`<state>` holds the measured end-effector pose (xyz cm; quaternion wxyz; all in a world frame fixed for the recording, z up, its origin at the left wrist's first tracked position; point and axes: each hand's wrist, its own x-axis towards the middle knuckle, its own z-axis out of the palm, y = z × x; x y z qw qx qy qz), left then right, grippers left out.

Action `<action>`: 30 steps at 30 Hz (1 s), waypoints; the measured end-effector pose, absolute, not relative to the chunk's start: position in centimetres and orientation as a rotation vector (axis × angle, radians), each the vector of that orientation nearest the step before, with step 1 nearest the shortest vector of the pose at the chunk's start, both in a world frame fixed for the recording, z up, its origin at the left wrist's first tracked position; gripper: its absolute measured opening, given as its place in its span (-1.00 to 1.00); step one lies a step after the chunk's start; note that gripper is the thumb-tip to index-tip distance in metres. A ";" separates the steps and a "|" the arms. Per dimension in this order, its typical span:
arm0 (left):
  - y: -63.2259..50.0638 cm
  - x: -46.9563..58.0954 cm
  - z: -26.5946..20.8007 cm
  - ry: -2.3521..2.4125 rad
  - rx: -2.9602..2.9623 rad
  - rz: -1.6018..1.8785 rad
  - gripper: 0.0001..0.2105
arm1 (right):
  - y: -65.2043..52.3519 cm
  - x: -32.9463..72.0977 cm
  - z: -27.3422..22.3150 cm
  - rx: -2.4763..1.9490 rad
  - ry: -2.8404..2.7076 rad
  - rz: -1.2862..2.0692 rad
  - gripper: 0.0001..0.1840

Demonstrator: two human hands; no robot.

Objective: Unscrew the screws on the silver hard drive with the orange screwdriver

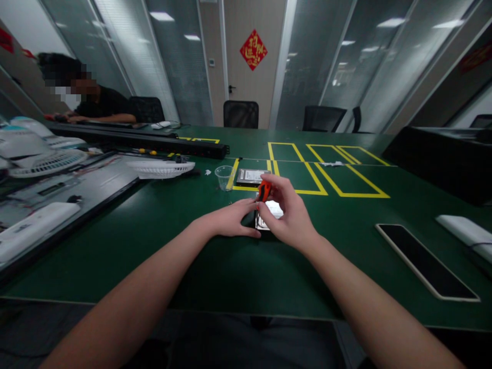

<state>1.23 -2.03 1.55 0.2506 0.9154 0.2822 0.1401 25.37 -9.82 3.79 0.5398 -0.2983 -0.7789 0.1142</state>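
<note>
In the head view a hard drive (pixel 274 208) with a shiny metal face lies on the green table in front of me. My left hand (pixel 232 218) grips it from the left, thumb at the near corner and fingers at the far side. Closed around the orange and black handle of a screwdriver (pixel 264 190), my right hand (pixel 290 212) is above the drive. The screwdriver stands roughly upright; its tip is hidden. Just beyond, a second hard drive (pixel 251 177) with a white label lies inside a yellow taped outline.
A clear plastic cup (pixel 225 178) stands left of the second drive. White fan parts (pixel 161 168) and a large flat panel (pixel 98 177) cover the left side. A phone-like slab (pixel 426 261) lies at right. Across the table sits another person (pixel 103 105).
</note>
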 end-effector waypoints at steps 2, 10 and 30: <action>-2.0 1.2 1.6 0.795 2.441 0.363 -0.13 | -9.9 25.3 3.8 -0.705 -1.853 0.281 -0.25; -1.9 1.3 1.3 0.829 2.423 0.387 -0.12 | -10.0 25.6 4.5 -0.752 -1.868 0.207 -0.37; -2.2 1.2 1.6 0.807 2.437 0.390 -0.16 | -9.9 25.4 4.2 -0.719 -1.842 0.239 -0.40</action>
